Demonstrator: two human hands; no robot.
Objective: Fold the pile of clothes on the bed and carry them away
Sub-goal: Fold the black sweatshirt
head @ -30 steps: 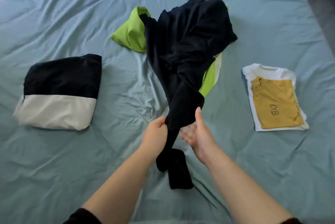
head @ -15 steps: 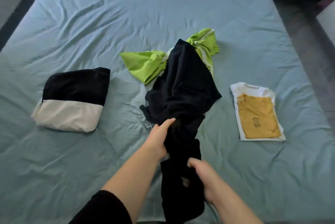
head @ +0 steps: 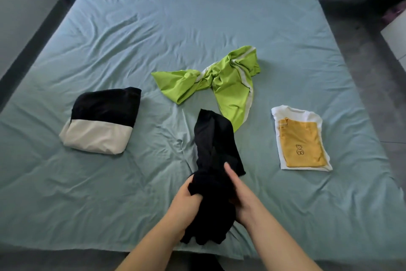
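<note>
Pulled off the green cloth, the black garment is gripped by left hand and right hand.

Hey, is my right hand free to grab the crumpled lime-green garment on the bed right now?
Probably not yet: the right hand and left hand both grip the bunched black garment. The crumpled lime-green garment lies in the open just beyond it.

Home bedroom: sheeted bed, folded clothes.
</note>
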